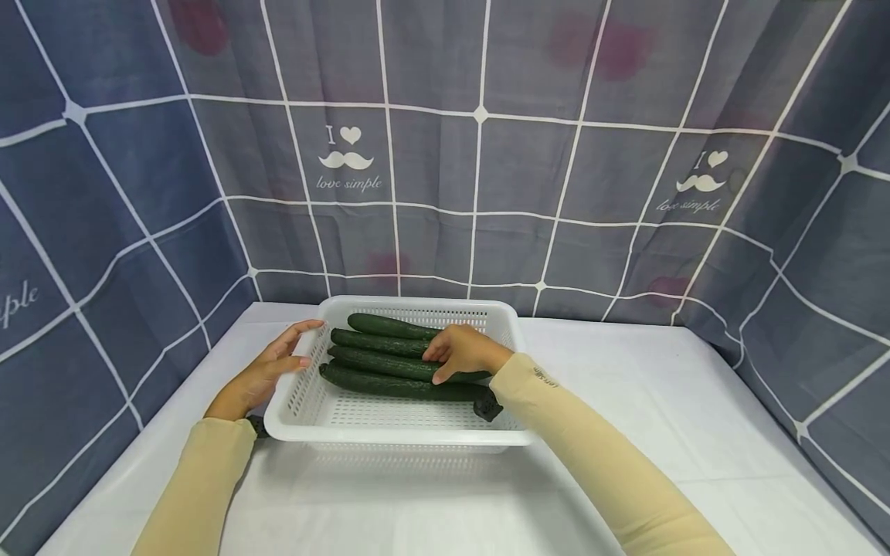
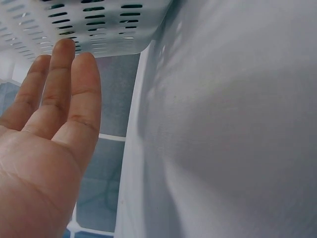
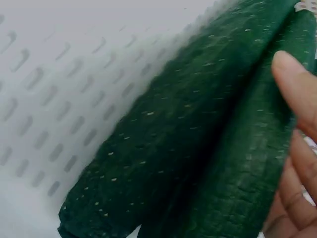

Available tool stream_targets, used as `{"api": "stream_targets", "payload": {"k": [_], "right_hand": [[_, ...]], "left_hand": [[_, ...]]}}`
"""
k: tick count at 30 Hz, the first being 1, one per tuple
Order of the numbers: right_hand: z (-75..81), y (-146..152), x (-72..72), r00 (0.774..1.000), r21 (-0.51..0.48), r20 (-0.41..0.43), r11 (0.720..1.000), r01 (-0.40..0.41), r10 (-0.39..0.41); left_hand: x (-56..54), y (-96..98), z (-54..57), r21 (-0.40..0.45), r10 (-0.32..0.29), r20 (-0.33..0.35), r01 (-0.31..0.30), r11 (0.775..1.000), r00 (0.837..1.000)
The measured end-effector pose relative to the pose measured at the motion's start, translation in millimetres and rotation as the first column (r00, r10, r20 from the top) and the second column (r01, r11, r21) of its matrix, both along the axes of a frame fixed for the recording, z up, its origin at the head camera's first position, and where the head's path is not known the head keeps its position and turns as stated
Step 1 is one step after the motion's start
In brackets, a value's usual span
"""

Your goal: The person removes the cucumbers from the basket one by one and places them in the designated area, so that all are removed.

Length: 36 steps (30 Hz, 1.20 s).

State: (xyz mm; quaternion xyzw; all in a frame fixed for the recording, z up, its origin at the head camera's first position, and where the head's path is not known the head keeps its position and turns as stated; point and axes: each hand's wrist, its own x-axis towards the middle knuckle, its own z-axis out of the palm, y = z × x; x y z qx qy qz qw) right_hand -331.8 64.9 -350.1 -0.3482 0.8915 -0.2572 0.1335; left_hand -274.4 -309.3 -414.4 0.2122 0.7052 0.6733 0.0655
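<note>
Several dark green cucumbers lie side by side in a white perforated plastic basket (image 1: 410,436). My right hand (image 1: 464,351) reaches over the basket's right side and grips the second cucumber from the front (image 1: 382,361), thumb on the near side and fingers on the far side. In the right wrist view the thumb presses this cucumber (image 3: 242,163), beside the front cucumber (image 3: 158,124). My left hand (image 1: 267,371) is at the basket's left rim with its fingers extended. From the left wrist, its straight fingers (image 2: 62,94) reach up to the slotted basket wall (image 2: 99,25).
The basket stands on a white-covered table (image 1: 619,386) near its back edge. A grey-blue checked curtain (image 1: 431,162) hangs behind and along both sides. Small black devices (image 1: 488,403) sit at both wrists.
</note>
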Motion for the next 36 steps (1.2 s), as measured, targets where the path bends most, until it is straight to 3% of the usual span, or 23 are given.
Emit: {"api": "stream_targets", "payload": {"k": [6, 12, 20, 28, 36], "right_hand": [[-5.7, -5.9, 2.7, 0.995, 0.050, -0.097, 0.999, 0.009, -0.004], [-9.3, -6.6, 2.0, 0.992, 0.019, -0.126, 1.000, 0.008, -0.005], [-8.2, -5.4, -0.1, 0.996, -0.004, -0.086, 1.000, 0.029, -0.029], [-2.6, -4.8, -1.1, 0.998, -0.044, -0.010, 0.997, 0.061, -0.062], [-0.4, -2.3, -2.5, 0.998, -0.111, 0.007, 0.992, 0.064, -0.064]], "left_hand": [[-1.1, -0.6, -0.4, 0.013, -0.017, -0.002, 0.017, 1.000, 1.000], [-1.2, -0.2, -1.0, 0.014, -0.016, 0.002, 0.016, 1.000, 1.000], [-1.1, 0.0, -0.4, 0.001, -0.011, -0.005, 0.011, 1.000, 1.000], [-2.6, -0.8, -0.9, 0.049, -0.045, -0.006, 0.046, 0.998, 0.999], [-2.8, -0.4, -0.8, 0.063, -0.060, 0.009, 0.060, 0.996, 0.998]]}}
